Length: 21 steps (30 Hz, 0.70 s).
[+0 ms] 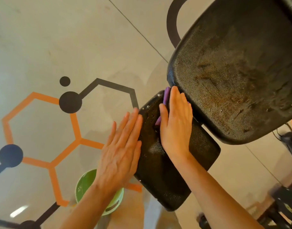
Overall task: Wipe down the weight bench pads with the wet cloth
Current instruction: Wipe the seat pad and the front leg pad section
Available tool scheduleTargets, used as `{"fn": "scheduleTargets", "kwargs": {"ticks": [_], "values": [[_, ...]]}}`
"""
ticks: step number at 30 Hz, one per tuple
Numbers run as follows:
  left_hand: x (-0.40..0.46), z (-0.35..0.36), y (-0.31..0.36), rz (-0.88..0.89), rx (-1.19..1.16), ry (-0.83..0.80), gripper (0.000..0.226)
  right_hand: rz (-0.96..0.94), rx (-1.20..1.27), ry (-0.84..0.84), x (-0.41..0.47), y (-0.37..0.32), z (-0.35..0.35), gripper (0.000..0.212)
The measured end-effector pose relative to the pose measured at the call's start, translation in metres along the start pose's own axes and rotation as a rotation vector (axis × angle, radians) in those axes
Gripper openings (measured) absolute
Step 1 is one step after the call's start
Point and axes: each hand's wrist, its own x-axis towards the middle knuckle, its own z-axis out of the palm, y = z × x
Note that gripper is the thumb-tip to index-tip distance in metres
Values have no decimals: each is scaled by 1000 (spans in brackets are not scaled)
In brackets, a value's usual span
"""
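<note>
Because the purple cloth (165,98) is thin, soft and wet, it should slide easily and is best pressed flat under a palm rather than pinched. Nearest, a green bowl (85,184) sits on the glossy floor (75,38). The left hand (120,152) lies flat-fingered against the seat pad (160,179) edge; the right hand (176,119), fingers straight, presses the cloth there. Beyond, the back pad (233,71) looks pebbled, black, streaked.

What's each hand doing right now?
Left hand: open, fingers straight, flat against the seat pad edge.
Right hand: open, flat, pressing the purple cloth onto the pad.
</note>
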Motion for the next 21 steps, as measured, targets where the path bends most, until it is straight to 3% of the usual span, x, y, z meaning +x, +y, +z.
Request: {"fn": "scheduleTargets", "kwargs": {"ticks": [5,9,11,12,15,17,21], "values": [[-17,7,-21,-222,-311,67,55,39,40,63,-20,-15,8,50],[-19,19,-28,-186,-516,103,52,-236,30,-94,-112,-40,16,51],[-20,15,-30,-187,-522,60,53,-366,-18,-168,-111,-25,10,52],[-19,13,-31,-188,-499,36,54,-349,-56,-159,-93,-14,7,51],[-19,10,-31,-171,-422,11,58,50,-43,23,-19,-3,2,48],[-19,10,-32,-166,-419,1,57,175,-73,98,-17,-22,11,47],[-20,11,-33,-161,-413,6,57,-168,78,-161,-116,-57,11,51]]}}
